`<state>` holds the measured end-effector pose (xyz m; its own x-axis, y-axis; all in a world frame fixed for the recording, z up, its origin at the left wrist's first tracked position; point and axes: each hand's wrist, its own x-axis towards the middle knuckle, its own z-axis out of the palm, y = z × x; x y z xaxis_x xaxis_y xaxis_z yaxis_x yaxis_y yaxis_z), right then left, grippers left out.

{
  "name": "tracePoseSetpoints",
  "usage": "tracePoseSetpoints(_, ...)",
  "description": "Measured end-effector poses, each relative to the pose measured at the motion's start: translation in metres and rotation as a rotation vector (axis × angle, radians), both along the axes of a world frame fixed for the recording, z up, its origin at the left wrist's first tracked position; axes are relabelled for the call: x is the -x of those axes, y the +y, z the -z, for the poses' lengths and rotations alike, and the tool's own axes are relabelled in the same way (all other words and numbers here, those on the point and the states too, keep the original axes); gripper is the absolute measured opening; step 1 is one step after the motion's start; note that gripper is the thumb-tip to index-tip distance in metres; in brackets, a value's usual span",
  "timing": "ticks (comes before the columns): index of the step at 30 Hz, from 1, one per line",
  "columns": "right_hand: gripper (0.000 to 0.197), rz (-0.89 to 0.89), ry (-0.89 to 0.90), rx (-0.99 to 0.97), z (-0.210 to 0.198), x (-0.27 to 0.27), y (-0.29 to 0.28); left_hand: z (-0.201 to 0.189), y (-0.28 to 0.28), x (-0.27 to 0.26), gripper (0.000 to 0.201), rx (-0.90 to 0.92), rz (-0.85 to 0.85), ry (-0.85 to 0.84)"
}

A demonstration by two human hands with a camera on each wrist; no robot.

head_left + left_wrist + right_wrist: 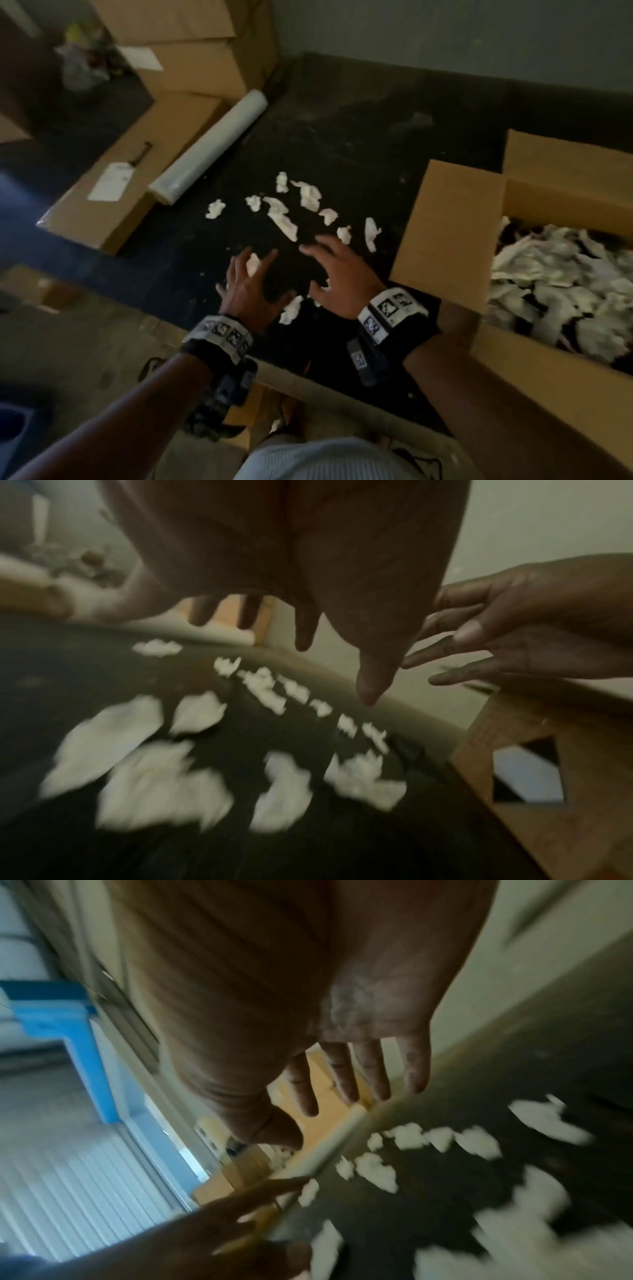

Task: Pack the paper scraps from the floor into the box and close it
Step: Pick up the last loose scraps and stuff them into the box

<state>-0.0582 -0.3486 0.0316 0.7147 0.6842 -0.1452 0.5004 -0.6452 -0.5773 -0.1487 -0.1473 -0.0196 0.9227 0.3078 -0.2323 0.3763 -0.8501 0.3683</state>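
Both hands spread wide, holding nothing: left hand [248, 284], right hand [337, 274], over about twelve paper scraps [282, 219] on the floor [359, 137]. One open box [448, 233] at right, part-filled; one plastic roll [209, 147] lies beyond.

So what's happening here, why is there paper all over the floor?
A person is tidying up. Both hands, the left hand and the right hand, reach down with spread fingers over white paper scraps scattered on the dark floor. Neither hand holds a scrap yet. The open cardboard box on the right already has lots of paper in it, flaps still up.
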Motion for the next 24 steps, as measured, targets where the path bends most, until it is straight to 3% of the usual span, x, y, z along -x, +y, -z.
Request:
tracePoseSetpoints(2,0.078,0.077,0.068,0.18,0.04,0.012,0.012,0.033,0.001,0.02,0.101,0.029,-0.08,0.207)
tracePoseSetpoints(4,0.087,0.147,0.072,0.295,0.074,0.021,0.012,0.055,-0.005,0.03,0.106,0.037,-0.088,0.277)
tracePoseSetpoints(7,0.099,0.201,0.043,0.372,0.111,0.023,0.007,0.08,-0.011,0.029,0.108,0.036,-0.08,0.281)
tracePoseSetpoints(11,0.104,0.146,0.029,0.411,0.138,0.011,0.016,0.097,-0.004,0.012,0.108,-0.033,-0.025,0.215)
tracePoseSetpoints(14,0.091,0.112,0.018,0.422,0.157,0.003,0.027,0.108,0.015,-0.003,0.096,-0.055,0.027,0.209)
tracePoseSetpoints(18,0.061,0.19,-0.039,0.226,0.183,0.006,0.034,0.124,0.042,-0.014,0.073,-0.009,0.171,0.209)
tracePoseSetpoints(24,0.052,0.228,-0.094,0.099,0.193,-0.01,0.043,0.135,0.081,-0.037,0.073,0.091,0.334,0.029)
